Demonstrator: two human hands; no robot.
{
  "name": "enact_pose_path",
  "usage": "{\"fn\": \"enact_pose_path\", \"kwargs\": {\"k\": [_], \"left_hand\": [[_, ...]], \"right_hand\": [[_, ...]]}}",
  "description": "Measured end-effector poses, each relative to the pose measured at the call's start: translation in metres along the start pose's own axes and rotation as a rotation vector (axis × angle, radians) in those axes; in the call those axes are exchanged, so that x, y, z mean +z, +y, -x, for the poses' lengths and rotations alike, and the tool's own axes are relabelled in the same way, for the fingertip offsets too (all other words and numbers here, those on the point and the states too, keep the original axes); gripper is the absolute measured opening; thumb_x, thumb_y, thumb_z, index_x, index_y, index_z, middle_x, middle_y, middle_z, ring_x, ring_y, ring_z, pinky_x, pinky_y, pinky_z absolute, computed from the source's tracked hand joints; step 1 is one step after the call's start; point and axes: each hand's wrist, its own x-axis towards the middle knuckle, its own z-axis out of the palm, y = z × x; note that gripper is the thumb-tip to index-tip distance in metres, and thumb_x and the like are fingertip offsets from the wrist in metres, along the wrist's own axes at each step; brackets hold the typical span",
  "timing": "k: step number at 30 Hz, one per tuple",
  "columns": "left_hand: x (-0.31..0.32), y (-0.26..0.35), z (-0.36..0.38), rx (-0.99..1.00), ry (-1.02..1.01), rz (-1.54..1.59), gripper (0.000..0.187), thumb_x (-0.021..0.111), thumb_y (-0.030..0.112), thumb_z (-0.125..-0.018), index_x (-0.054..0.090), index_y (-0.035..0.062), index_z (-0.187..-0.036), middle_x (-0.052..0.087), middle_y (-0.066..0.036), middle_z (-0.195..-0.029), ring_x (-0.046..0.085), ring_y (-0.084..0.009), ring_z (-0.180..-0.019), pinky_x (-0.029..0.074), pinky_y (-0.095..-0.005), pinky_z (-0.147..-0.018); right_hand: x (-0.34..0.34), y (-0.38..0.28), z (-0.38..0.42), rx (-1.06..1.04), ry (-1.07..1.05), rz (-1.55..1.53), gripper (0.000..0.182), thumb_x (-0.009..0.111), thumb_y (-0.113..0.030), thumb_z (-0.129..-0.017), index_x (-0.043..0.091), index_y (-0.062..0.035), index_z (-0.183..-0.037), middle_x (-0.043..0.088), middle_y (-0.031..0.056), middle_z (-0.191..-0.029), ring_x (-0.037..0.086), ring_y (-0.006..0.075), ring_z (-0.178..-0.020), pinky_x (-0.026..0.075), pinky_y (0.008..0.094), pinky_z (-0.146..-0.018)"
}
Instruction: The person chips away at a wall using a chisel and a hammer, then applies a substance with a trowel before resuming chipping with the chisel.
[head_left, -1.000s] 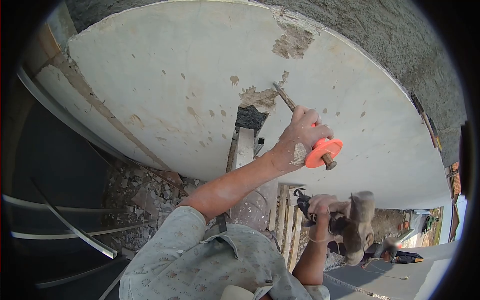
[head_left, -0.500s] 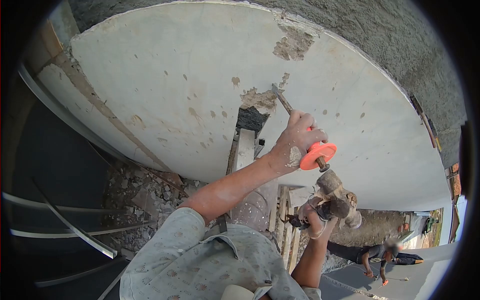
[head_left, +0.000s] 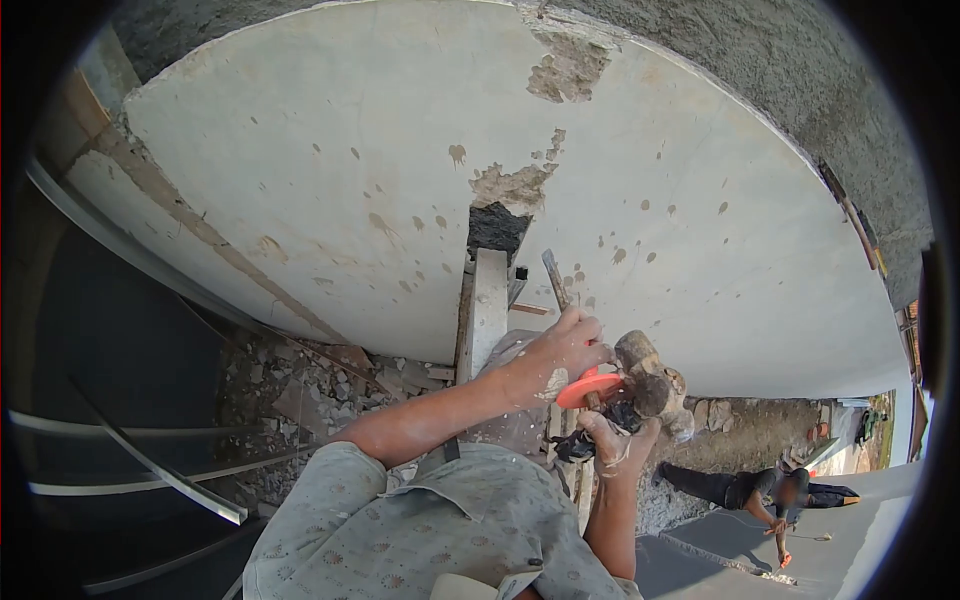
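My left hand (head_left: 560,357) is closed around a cold chisel (head_left: 553,276), just below its orange-red hand guard (head_left: 588,390). The chisel's tip points up and stands apart from the pale plastered wall (head_left: 350,180). In my right hand (head_left: 621,447) is a club hammer (head_left: 650,376), its heavy, worn head close beside the guard. Dark wrapping covers part of the grip near my right fingers. Above my hands the plaster has a chipped patch (head_left: 513,186) over a dark recess (head_left: 497,229).
A pale upright post (head_left: 489,305) runs below the recess. Rubble (head_left: 300,390) lies at the left, near curved metal strips (head_left: 160,460). At the lower right another person (head_left: 760,497) bends over a grey surface. Rough grey masonry (head_left: 800,80) borders the wall.
My left hand has drawn the chisel down, away from the chipped plaster. The hammer and the chisel guard are closer together. The other person has shifted posture.
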Motion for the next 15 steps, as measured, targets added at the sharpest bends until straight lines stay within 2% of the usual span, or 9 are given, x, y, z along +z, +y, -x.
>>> {"fn": "enact_pose_path", "kwargs": {"k": [1, 3, 6, 8, 9, 10, 11, 14, 15], "left_hand": [[-0.001, 0.001, 0.003, -0.020, -0.026, 0.002, 0.032, 0.068, 0.015, -0.066, 0.063, 0.0069, -0.096, 0.048, -0.010, -0.100, 0.042, -0.0304, -0.105, 0.042, -0.0354, -0.086], [0.001, -0.004, 0.008, 0.072, 0.156, 0.010, 0.044, 0.067, 0.012, -0.068, 0.058, 0.0065, -0.111, 0.043, -0.014, -0.118, 0.036, -0.0327, -0.118, 0.041, -0.0386, -0.092], [-0.015, 0.005, 0.006, -0.169, 0.437, 0.179, 0.064, 0.063, 0.007, -0.073, 0.040, 0.0065, -0.132, 0.022, -0.019, -0.141, 0.019, -0.0339, -0.134, 0.036, -0.0456, -0.100], [-0.023, -0.002, 0.014, -0.287, 0.655, 0.536, 0.074, 0.060, 0.005, -0.077, 0.024, 0.0062, -0.142, 0.005, -0.020, -0.148, 0.008, -0.0334, -0.140, 0.034, -0.0491, -0.103], [-0.021, -0.020, 0.021, -0.248, 0.777, 0.813, 0.077, 0.057, 0.005, -0.079, 0.016, 0.0059, -0.144, -0.002, -0.019, -0.149, 0.003, -0.0328, -0.141, 0.033, -0.0500, -0.104], [-0.028, -0.025, 0.022, -0.206, 0.895, 1.094, 0.081, 0.055, 0.005, -0.081, 0.008, 0.0055, -0.146, -0.009, -0.019, -0.150, -0.002, -0.0323, -0.141, 0.032, -0.0509, -0.105], [-0.036, -0.024, 0.024, -0.383, 1.103, 1.399, 0.071, 0.056, 0.010, -0.086, 0.014, 0.0004, -0.144, 0.009, -0.023, -0.148, 0.016, -0.0330, -0.139, 0.034, -0.0501, -0.105], [-0.046, -0.043, 0.036, -0.523, 0.842, 1.656, 0.052, 0.054, 0.019, -0.092, 0.034, -0.0027, -0.135, 0.042, -0.022, -0.134, 0.044, -0.0330, -0.125, 0.041, -0.0491, -0.100], [-0.048, -0.044, 0.039, -0.553, 0.851, 1.652, 0.045, 0.053, 0.022, -0.093, 0.040, -0.0023, -0.128, 0.048, -0.021, -0.125, 0.049, -0.0325, -0.118, 0.043, -0.0489, -0.098]], "right_hand": [[-0.004, 0.007, 0.002, 0.139, -0.019, -0.001, 0.061, 0.084, -0.021, -0.063, 0.055, 0.0041, -0.110, 0.059, 0.0080, -0.099, 0.058, 0.0164, -0.087, 0.048, 0.0295, -0.079], [-0.004, 0.005, 0.004, 0.136, -0.052, -0.080, 0.063, 0.085, -0.022, -0.062, 0.055, 0.0033, -0.111, 0.059, 0.0081, -0.102, 0.057, 0.0154, -0.088, 0.047, 0.0286, -0.080], [-0.003, -0.004, -0.001, 0.070, -0.109, -0.322, 0.070, 0.083, -0.020, -0.064, 0.046, 0.0013, -0.119, 0.058, 0.0111, -0.098, 0.059, 0.0191, -0.078, 0.049, 0.0312, -0.070], [0.000, -0.007, 0.000, 0.018, -0.156, -0.531, 0.077, 0.081, -0.019, -0.066, 0.037, -0.0004, -0.127, 0.057, 0.0140, -0.093, 0.061, 0.0232, -0.068, 0.052, 0.0341, -0.059], [-0.009, 0.012, -0.002, -0.020, -0.187, -0.538, 0.080, 0.078, -0.015, -0.068, 0.029, -0.0039, -0.130, 0.055, 0.0160, -0.091, 0.060, 0.0262, -0.061, 0.052, 0.0365, -0.051], [-0.016, 0.025, -0.001, 0.003, -0.197, -0.551, 0.078, 0.078, -0.014, -0.067, 0.031, -0.0029, -0.128, 0.055, 0.0162, -0.093, 0.060, 0.0257, -0.062, 0.052, 0.0360, -0.052], [-0.021, 0.033, 0.000, 0.029, -0.212, -0.561, 0.075, 0.078, -0.012, -0.067, 0.033, -0.0020, -0.126, 0.055, 0.0163, -0.094, 0.060, 0.0251, -0.062, 0.053, 0.0356, -0.053], [-0.024, 0.050, -0.002, 0.110, -0.238, -0.604, 0.072, 0.077, -0.011, -0.066, 0.036, -0.0008, -0.124, 0.055, 0.0166, -0.095, 0.061, 0.0245, -0.063, 0.053, 0.0350, -0.054], [-0.020, 0.051, -0.003, 0.144, -0.239, -0.630, 0.072, 0.077, -0.011, -0.066, 0.036, -0.0007, -0.124, 0.055, 0.0166, -0.095, 0.061, 0.0244, -0.063, 0.053, 0.0350, -0.054]]}}
